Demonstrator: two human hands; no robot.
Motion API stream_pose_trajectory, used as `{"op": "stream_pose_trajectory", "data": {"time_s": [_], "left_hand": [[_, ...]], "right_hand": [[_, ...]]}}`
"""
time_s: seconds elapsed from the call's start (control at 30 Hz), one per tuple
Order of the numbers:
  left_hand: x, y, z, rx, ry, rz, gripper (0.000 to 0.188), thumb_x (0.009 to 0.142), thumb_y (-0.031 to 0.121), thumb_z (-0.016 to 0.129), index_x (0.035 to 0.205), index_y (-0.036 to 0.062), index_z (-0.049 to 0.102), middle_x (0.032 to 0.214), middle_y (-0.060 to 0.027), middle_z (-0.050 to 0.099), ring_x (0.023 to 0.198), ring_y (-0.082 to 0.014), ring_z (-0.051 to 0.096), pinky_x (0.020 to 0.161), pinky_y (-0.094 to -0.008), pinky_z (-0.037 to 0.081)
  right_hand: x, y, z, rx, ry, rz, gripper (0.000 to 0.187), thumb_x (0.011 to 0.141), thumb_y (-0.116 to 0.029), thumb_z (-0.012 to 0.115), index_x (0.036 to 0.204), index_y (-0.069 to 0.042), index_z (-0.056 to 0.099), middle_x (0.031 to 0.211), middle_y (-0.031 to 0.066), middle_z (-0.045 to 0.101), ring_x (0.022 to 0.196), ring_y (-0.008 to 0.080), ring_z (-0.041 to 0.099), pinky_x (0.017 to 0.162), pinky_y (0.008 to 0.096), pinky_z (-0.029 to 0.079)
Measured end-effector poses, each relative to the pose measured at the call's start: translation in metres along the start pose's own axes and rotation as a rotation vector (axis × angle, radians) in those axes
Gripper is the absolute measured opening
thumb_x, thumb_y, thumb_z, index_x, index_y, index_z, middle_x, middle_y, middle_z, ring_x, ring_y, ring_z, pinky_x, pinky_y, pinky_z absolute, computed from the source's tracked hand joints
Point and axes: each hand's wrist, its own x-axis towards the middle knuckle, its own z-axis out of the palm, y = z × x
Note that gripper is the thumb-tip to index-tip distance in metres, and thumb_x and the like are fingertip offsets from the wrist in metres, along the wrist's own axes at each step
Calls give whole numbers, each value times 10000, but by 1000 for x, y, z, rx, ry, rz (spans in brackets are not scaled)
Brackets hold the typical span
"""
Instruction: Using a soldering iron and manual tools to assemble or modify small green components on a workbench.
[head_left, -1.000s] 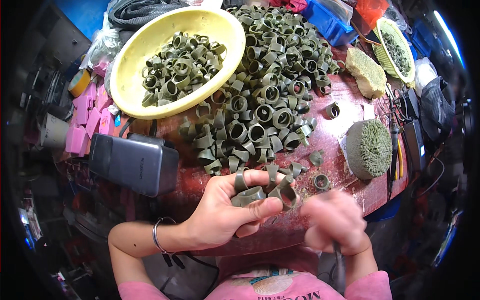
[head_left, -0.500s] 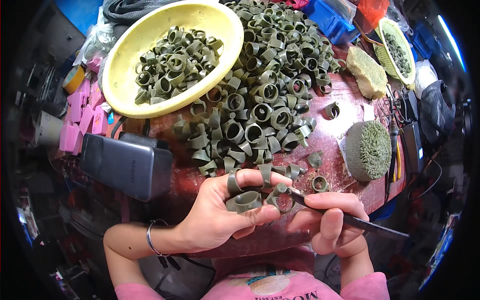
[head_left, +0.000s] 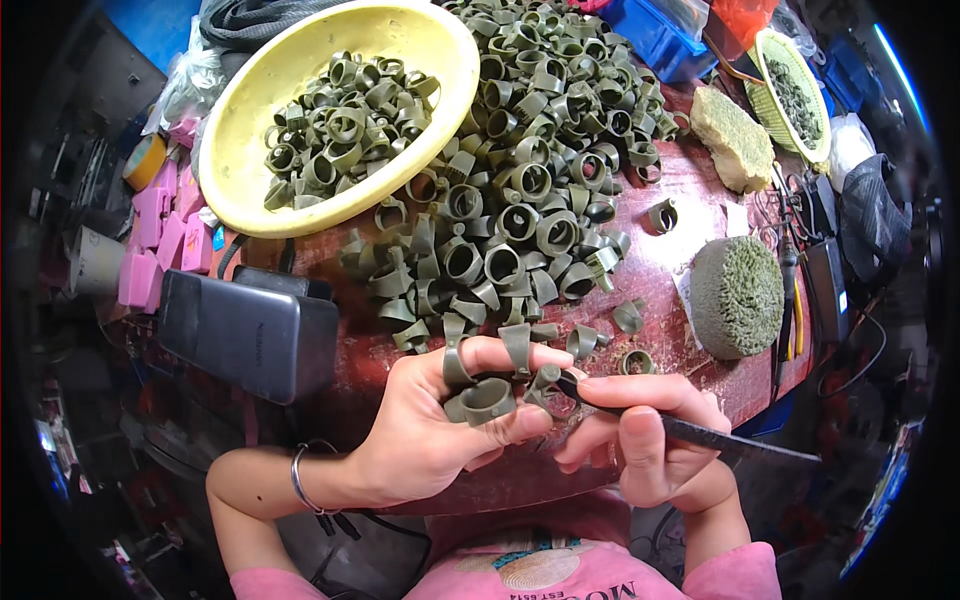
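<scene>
My left hand [head_left: 408,440] carries several dark green rings. Two of these, a tapered ring [head_left: 515,349] among them, are slipped over its index finger, and a wide ring [head_left: 488,399] sits in the palm side. Between thumb and index fingertip it pinches one more green ring [head_left: 546,378]. Closed around a dark flat file [head_left: 745,446], my right hand [head_left: 655,440] holds the tool's far end against that pinched ring. Beyond both hands lies a big heap of similar loose rings [head_left: 530,180].
A tilted yellow basin [head_left: 235,195] with rings stands far left, near a dark power bank [head_left: 235,335] and pink blocks [head_left: 152,215]. On the right are a green cylindrical block [head_left: 735,300], a yellowish rough block [head_left: 732,140], a small basket [head_left: 765,105] and cabled tools [head_left: 788,270].
Both hands have shifted slightly left, with the pinched ring and the file. The file's tip still meets the ring. The view has also moved a little.
</scene>
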Motion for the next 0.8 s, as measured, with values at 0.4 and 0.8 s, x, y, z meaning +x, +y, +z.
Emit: {"op": "stream_pose_trajectory", "data": {"time_s": [0.4,0.8], "left_hand": [[-1,6,5,85,70,124,391,729,74,669,1084,15,515,959,-79,594,604,-29,503,476,-154,384],[4,0,-2,490,71,479,333,632,0,710,950,38,617,857,-47,568,791,-116,548,693,-233,442]], "right_hand": [[2,4,-2,-459,154,-237,236,784,10,515,1016,42,542,626,83,609,515,149,603,473,240,488],[17,10,2,-444,49,-338,312,705,15,642,1007,23,561,667,101,590,474,150,523,413,239,401]]}}
